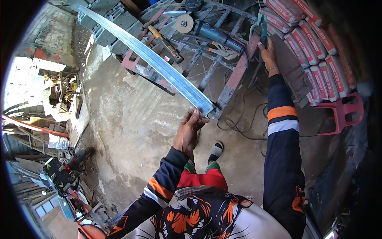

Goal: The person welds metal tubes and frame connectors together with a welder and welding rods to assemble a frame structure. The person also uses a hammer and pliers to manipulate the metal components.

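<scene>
Closest in is the person's own patterned shirt, and below it a sandalled foot point(215, 151) on the concrete floor point(131, 127). The left hand point(190, 128) is raised in front of the body and pinches the near end of a long metal strip point(159, 63) between thumb and fingers. The strip runs away up and to the left. Its near end sits just beside the near corner of a red-painted steel frame point(234, 79), and the rest lies slanted across the frame's left side toward the far left corner.

Black cables point(242, 127) trail over the floor beside the frame's near corner.

The right arm, in a dark sleeve with orange and white bands, stretches out to the frame's right edge. There the right hand point(269, 51) has its fingers curled around the lower handles of a teal tool point(261, 26), which stands upright.

An angle grinder point(211, 32) lies on the bars near the far edge, its disc toward the left. A hammer point(166, 42) lies left of it, next to the strip.

Beyond the right edge, stacked red-and-white bags point(314, 47) lean in rows. A red stool point(343, 112) stands below them.
</scene>
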`<state>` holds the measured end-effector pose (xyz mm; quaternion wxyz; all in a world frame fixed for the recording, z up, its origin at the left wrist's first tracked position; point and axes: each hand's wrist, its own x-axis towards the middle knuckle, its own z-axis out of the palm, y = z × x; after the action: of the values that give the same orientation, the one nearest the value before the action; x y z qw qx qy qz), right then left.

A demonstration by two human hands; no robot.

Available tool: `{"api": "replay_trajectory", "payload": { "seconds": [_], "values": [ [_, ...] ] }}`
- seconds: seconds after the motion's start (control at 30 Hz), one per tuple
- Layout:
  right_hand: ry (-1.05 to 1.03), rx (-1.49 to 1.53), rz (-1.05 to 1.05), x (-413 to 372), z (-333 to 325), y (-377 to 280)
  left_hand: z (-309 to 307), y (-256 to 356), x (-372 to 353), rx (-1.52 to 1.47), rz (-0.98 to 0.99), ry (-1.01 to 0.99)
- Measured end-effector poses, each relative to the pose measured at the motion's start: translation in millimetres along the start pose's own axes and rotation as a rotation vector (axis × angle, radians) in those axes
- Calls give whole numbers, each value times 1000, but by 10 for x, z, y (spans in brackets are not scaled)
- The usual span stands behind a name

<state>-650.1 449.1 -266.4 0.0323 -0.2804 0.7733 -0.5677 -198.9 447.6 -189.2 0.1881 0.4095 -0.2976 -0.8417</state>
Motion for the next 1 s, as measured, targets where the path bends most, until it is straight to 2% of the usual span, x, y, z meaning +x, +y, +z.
{"api": "replay_trajectory", "payload": {
  "seconds": [0.07,0.17,0.23,0.3,0.37,0.43,0.5,0.57,0.63,0.67,0.7,0.73,0.77,0.8,0.87,0.93,0.97,1.0],
  "values": [
    [-55,35,123,-25,-11,-56,-20,49,11,31,6,-2],
    [-101,168,166,-13,11,-37,-94,160,-7,68,-11,-25],
    [-43,128,119,-58,38,-27,-182,262,-31,268,38,-11],
    [15,91,57,-83,38,-89,-374,373,1,494,189,-67],
    [1,10,159,-90,12,-132,-519,534,52,593,265,-52],
    [125,-167,86,-127,9,-70,-603,721,104,936,434,18],
    [288,-395,30,-119,-176,-41,-476,1054,92,1280,778,-21],
    [360,-251,19,-470,-189,-933,-361,1335,160,1537,984,-51],
    [182,45,-77,-812,191,-1714,-333,1527,313,1611,1045,-170],
    [40,43,-71,-962,476,-2032,-316,1625,371,1663,1060,-247],
    [-215,84,-44,-1034,727,-2347,-284,1715,446,1713,1085,-329],
    [-458,-80,-146,-1058,1375,-2470,-258,1804,571,1825,1080,-439],
    [-490,-91,-222,-1026,1724,-2481,-268,1822,655,1896,1051,-510],
    [-346,-254,-356,-1057,2179,-2248,-281,1821,736,1950,1101,-558],
    [-510,-382,-198,-870,2594,-2386,-329,1833,900,2000,1160,-632],
    [-559,-562,-290,-745,2922,-2293,-385,1811,1043,2168,989,-759],
    [-491,-640,-248,-750,3073,-2346,-425,1790,1134,2167,997,-802],
    [-457,-667,-299,-717,3183,-2343,-470,1762,1241,1943,1030,-824]
  ]
}}
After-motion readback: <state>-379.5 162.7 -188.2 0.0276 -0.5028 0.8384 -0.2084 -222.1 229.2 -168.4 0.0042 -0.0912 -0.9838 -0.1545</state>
